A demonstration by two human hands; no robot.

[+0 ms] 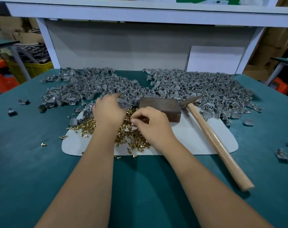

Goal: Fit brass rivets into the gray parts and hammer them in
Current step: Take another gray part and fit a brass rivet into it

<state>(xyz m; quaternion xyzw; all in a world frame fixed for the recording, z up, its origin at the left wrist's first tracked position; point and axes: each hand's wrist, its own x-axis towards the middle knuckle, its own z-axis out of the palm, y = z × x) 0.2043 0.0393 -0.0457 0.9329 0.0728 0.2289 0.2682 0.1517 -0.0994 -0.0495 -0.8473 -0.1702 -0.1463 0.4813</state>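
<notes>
Pinched a rivet [133, 121] in right hand [154, 127] mid-frame, left hand [109, 109] gripping gray part [123, 102], readying fit.

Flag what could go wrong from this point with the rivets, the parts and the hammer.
1. Loose brass rivets already lie off the white mat on the green table; more may scatter as the right hand picks.
2. The left hand reaches into the gray parts and may push some into the rivets.
3. The hammer handle lies near the right forearm, which could knock it.
</notes>
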